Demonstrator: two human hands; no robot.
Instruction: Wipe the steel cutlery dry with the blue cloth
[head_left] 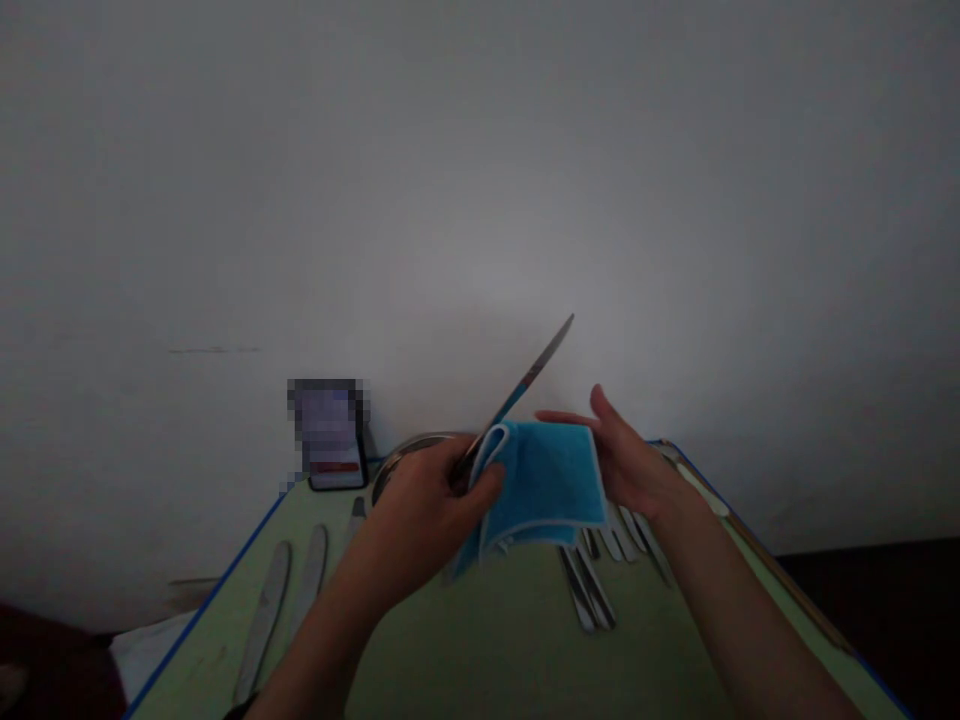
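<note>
Head view. A: Where's the knife [551, 345], and what has it?
B: Around centre, tip toward one o'clock. Your left hand [431, 505] grasps it together with the blue cloth [551, 475]; your right hand [634, 455] is unclenched at the cloth's three o'clock side, contact unclear.
A: Your best handling, then?
B: Judged from here: grip firmly with your left, gather the loose flap before pressing, bring your right fingers clear of the edge. Mind the cutlery [587, 590] at five o'clock.
</note>
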